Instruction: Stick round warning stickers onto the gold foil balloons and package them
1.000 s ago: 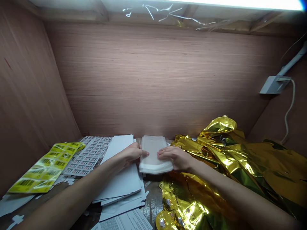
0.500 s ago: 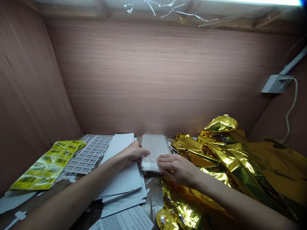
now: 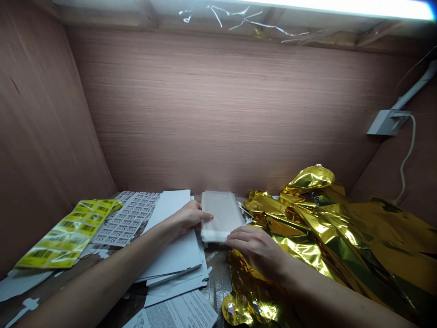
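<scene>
We have the bags (image 3: 221, 207), a clear stack, at the back of the bench (image 3: 215, 273), their far edge close to the back wall (image 3: 218, 114). Our left hand (image 3: 189, 216) sits at their left edge, thumb laid over the top; its other fingers are curled and partly hidden, so we cannot tell whether they pinch from below. Our right hand (image 3: 254, 246) touches the near right corner, its fingers side by side; the thumb is out of sight, so we cannot tell if it grips.

To the left, white paper (image 3: 174, 255) runs beneath our left forearm, with sticker sheets (image 3: 128, 218) and yellow labels (image 3: 64, 234) beyond. Gold foil (image 3: 317, 223) crowds the right side, just beside the bags. Our open room is a narrow strip of bench toward us, between paper and foil, while the space above the bags is free.
</scene>
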Available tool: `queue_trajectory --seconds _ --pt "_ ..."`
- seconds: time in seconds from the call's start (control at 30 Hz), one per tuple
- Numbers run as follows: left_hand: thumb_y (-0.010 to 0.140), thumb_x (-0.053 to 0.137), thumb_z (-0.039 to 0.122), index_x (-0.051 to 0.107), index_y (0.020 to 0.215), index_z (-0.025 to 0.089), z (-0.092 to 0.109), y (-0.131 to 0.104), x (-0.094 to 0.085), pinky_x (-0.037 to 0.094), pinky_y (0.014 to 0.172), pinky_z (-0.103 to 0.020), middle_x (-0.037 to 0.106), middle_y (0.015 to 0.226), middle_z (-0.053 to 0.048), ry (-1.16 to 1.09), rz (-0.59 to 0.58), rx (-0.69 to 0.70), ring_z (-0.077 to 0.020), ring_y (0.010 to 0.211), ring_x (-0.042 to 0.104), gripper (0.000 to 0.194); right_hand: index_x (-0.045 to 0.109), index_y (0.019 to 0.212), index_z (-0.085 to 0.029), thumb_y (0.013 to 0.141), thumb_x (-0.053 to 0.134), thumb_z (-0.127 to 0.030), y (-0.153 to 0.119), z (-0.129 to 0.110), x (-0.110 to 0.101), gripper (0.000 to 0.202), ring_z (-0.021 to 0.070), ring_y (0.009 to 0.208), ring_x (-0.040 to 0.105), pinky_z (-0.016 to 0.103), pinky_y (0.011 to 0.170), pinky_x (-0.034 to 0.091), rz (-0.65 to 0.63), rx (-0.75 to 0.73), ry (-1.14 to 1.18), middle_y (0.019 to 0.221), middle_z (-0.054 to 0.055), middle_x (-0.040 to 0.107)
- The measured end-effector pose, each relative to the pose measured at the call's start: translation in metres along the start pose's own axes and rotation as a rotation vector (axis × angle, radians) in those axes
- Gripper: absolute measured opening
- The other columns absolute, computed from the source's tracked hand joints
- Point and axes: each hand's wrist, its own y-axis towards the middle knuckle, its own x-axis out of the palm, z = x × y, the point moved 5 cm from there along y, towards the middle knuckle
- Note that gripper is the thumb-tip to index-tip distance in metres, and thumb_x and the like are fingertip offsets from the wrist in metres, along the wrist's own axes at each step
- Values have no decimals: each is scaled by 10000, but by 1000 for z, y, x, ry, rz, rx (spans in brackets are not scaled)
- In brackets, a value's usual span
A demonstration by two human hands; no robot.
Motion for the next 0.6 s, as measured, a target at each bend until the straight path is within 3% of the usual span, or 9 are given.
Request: queue_trajectory --seconds 0.17,0.37,0.6 --pt "1003 666 342 676 1076 117 -1 0 0 602 705 -313 701 984 -50 7 -19 4 -161 798 689 237 753 1126 -199 985 549 -46 1 -1 2 291 235 928 698 364 808 587 14 79 42 1042 66 800" --pt "1001 669 328 674 1096 120 -1 0 1 608 732 -327 702 1018 -58 -6 -43 21 -171 834 695 229 757 1071 -215 1015 534 -112 7 1 7 252 223 871 674 349 783 572 53 184 57 1009 61 801" --pt "990 684 292 676 1046 119 -1 0 0 603 728 -321 705 973 -44 -27 -51 54 -162 813 694 182 696 1010 -222 1049 525 -190 16 -6 5 179 255 1005 621 420 926 539 -48 216 44 1103 48 780"
